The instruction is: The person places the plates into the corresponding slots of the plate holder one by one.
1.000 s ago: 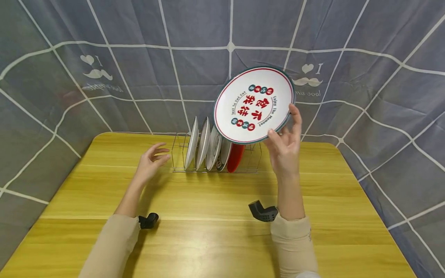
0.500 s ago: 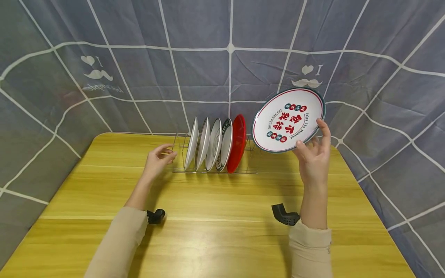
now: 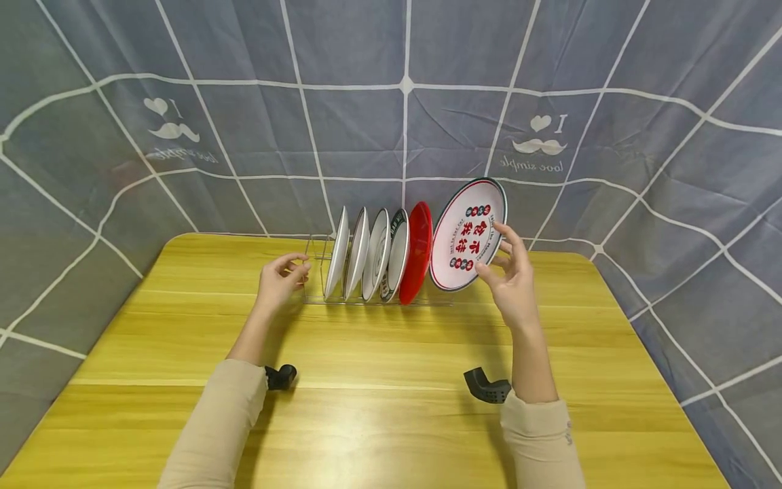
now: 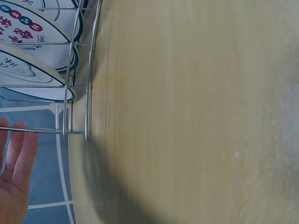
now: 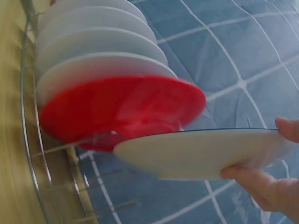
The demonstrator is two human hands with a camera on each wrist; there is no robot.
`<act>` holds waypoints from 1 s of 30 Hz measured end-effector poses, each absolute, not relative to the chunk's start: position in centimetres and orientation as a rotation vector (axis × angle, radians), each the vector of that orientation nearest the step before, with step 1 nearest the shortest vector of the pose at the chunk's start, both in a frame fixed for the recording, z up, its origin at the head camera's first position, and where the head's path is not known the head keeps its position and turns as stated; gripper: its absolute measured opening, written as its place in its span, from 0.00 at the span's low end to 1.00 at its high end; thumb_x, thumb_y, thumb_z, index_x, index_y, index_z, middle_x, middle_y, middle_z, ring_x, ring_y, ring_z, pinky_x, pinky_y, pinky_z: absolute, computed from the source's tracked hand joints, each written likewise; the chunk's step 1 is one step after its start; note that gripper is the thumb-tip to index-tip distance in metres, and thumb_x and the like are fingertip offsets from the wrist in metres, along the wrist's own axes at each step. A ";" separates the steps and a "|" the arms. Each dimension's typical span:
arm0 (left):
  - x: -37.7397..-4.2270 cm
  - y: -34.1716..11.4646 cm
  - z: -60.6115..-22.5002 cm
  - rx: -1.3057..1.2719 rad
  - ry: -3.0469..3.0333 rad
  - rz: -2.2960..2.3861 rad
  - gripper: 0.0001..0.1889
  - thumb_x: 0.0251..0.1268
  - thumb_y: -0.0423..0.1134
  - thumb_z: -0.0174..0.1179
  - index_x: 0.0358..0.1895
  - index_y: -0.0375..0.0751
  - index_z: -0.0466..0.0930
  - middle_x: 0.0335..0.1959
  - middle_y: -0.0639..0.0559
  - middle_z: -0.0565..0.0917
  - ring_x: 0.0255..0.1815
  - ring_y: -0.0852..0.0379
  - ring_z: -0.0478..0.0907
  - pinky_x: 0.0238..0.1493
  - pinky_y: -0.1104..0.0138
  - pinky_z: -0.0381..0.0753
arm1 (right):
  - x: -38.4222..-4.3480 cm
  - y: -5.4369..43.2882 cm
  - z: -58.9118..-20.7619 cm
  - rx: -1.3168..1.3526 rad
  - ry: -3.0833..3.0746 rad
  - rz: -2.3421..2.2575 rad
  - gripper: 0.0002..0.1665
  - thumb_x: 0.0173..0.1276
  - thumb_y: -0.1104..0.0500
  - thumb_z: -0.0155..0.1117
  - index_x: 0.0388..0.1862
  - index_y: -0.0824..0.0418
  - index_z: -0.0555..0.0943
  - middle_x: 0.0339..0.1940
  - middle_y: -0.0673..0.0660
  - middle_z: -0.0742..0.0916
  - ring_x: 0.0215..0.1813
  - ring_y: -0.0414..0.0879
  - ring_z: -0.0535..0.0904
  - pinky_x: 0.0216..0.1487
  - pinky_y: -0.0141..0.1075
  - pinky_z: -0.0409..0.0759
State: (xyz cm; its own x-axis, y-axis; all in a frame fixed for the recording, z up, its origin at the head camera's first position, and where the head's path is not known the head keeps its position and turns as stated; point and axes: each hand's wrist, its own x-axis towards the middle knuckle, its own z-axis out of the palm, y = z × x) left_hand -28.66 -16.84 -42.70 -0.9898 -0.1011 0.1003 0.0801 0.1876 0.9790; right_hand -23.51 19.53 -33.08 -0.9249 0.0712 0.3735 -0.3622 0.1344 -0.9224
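Note:
My right hand (image 3: 513, 292) pinches a white plate (image 3: 455, 238) by its right edge, thumb on the printed face and fingers behind. This plate has a dark green rim, a red ring and red characters. It leans at the right end of a wire dish rack (image 3: 440, 303), its lower edge at the wires beside a red plate (image 3: 417, 255). In the right wrist view its pale underside (image 5: 196, 154) faces the camera. My left hand (image 3: 277, 282) holds the rack's left end wire, with fingertips (image 4: 32, 137) right at the wire in the left wrist view.
Several white plates (image 3: 375, 255) stand upright in the rack, left of the red one. The rack stands near the back of a wooden table (image 3: 366, 407), before a grey-blue checked cloth (image 3: 354, 129). Black wrist mounts (image 3: 487, 387) jut inward from both sleeves.
My right hand swung the plate right, then brought it back left and down to the rack, turning it more upright. My left hand moved right from beside the rack to its end wire.

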 end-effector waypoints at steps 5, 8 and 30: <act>-28.5 -16.7 -42.5 0.000 -2.338 -1.889 0.16 0.63 0.33 0.57 0.50 0.24 0.73 0.27 0.45 0.73 0.23 0.64 0.78 0.32 0.61 0.82 | -23.8 18.1 -33.4 0.343 -2.176 1.787 0.37 0.55 0.79 0.59 0.64 0.59 0.66 0.57 0.65 0.72 0.49 0.60 0.71 0.34 0.26 0.78; -28.4 -16.7 -42.3 0.001 -2.357 -1.870 0.15 0.63 0.33 0.56 0.50 0.25 0.73 0.26 0.47 0.73 0.24 0.62 0.79 0.32 0.61 0.82 | -23.8 17.1 -33.7 0.356 -2.234 1.743 0.37 0.55 0.78 0.61 0.63 0.58 0.67 0.60 0.63 0.70 0.53 0.63 0.70 0.34 0.27 0.78; -28.3 -16.7 -42.4 -0.031 -2.390 -1.862 0.15 0.64 0.32 0.55 0.51 0.26 0.73 0.27 0.48 0.71 0.23 0.69 0.77 0.31 0.62 0.83 | -24.6 14.9 -36.9 0.303 -2.331 1.834 0.39 0.54 0.80 0.60 0.64 0.57 0.68 0.57 0.65 0.65 0.53 0.64 0.67 0.47 0.48 0.78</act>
